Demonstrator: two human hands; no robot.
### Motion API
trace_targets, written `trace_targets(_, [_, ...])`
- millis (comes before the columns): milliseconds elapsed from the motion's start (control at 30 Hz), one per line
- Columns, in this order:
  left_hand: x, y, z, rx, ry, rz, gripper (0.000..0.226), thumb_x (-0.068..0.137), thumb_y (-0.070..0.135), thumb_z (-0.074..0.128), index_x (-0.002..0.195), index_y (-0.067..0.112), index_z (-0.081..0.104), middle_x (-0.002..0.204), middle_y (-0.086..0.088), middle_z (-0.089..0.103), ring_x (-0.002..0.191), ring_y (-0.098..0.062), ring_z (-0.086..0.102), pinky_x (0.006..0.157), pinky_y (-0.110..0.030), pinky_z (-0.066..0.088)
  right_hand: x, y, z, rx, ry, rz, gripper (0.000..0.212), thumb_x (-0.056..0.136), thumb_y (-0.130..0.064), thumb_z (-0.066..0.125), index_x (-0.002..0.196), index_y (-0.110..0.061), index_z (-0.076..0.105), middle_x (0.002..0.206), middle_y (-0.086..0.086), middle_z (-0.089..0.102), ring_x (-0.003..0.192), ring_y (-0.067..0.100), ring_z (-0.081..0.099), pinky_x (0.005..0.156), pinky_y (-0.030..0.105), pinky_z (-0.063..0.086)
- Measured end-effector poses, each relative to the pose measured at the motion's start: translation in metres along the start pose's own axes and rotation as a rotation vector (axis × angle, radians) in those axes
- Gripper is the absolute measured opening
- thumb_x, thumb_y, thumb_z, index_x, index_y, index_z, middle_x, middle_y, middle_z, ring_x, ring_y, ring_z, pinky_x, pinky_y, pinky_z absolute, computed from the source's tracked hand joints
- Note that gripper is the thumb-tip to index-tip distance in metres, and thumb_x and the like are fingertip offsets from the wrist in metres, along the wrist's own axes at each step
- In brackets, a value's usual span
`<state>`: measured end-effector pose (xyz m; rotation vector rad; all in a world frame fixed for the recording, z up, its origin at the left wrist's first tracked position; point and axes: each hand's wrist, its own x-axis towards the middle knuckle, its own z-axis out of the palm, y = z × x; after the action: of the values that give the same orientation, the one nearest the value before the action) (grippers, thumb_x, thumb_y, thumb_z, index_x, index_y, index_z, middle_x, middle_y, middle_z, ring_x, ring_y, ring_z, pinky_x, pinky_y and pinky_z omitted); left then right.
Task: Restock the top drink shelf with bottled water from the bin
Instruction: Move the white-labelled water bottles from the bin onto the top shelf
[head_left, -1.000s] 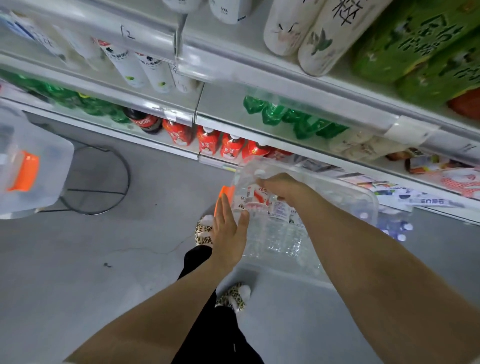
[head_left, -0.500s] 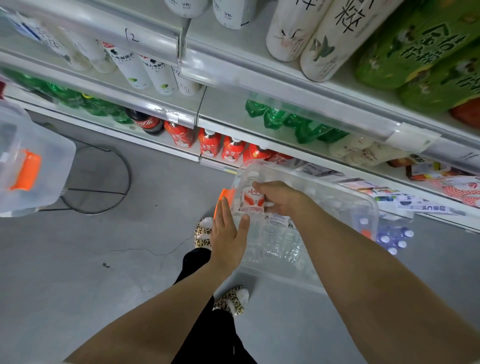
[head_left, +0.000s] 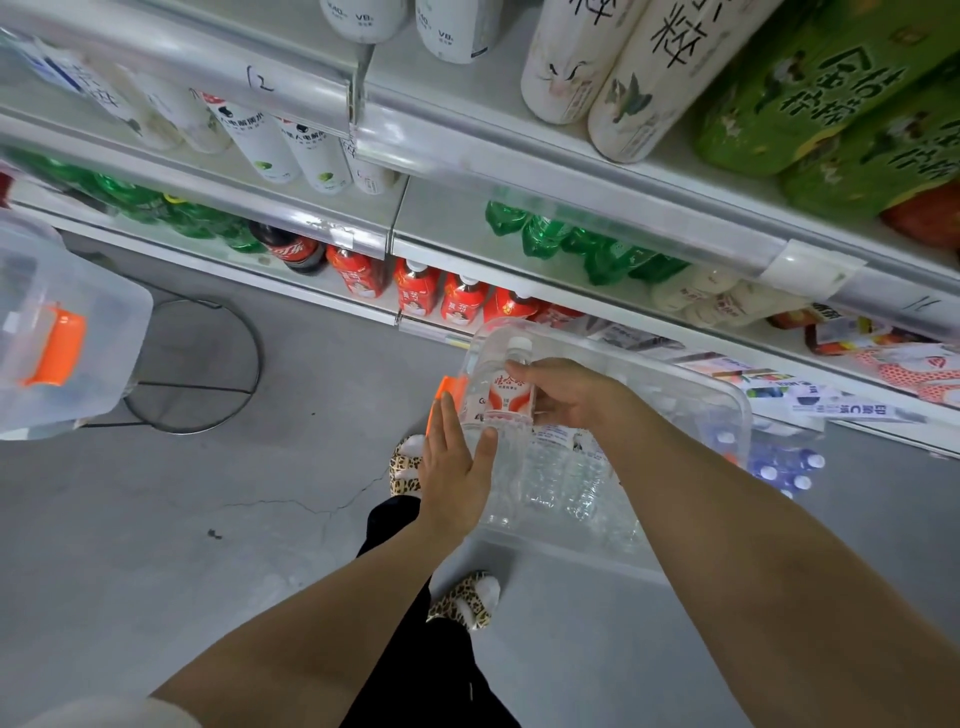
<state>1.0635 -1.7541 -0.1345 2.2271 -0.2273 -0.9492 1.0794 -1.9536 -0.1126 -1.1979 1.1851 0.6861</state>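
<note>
A clear plastic bin (head_left: 691, 387) with orange latches sits on the floor by the shelving, holding several clear water bottles (head_left: 561, 467). My right hand (head_left: 566, 392) grips one water bottle (head_left: 506, 387) with a white cap and a red-and-white label, lifted above the bin's left end. My left hand (head_left: 452, 462) rests flat against the bin's left wall with fingers straight, beside an orange latch (head_left: 448, 387). The shelf rails (head_left: 467, 135) run across the upper part of the view.
A second clear bin (head_left: 67, 332) with an orange latch sits at the left on a round wire stool (head_left: 208, 364). Shelves hold white, green and red drink bottles. A pack of blue-capped bottles (head_left: 784, 467) lies behind the bin. My feet in leopard slippers stand on the grey floor.
My right hand has closed on a bottle inside the bin and raised it up above the rim. The left hand has stayed against the bin's side.
</note>
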Motion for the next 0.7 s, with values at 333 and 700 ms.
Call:
trace_targets(333, [-0.004, 0.009, -0.01, -0.082, 0.005, 0.042, 0.077, 0.096, 0.066, 0.028, 0.159, 0.033, -0.001, 0.166, 0.002, 0.011, 0.151, -0.025, 0.016, 0.12, -0.05, 0.015, -0.056, 0.031, -0.018, 0.214, 0.162, -0.273, 0.046, 0.087, -0.03, 0.081, 0.124, -0.022, 0.055, 0.111, 0.01, 0.075, 0.095, 0.024, 0.076, 0.086, 0.04, 0.062])
trace_targets(700, [-0.043, 0.08, -0.038, -0.128, -0.086, 0.102, 0.066, 0.104, 0.054, 0.025, 0.16, 0.021, 0.012, 0.167, 0.004, 0.005, 0.153, -0.013, 0.003, 0.124, -0.034, 0.001, -0.18, 0.031, -0.06, 0.241, 0.431, -0.62, 0.036, 0.086, -0.026, 0.082, 0.111, -0.028, 0.056, 0.109, 0.002, 0.071, 0.081, 0.01, 0.075, 0.063, 0.025, 0.059])
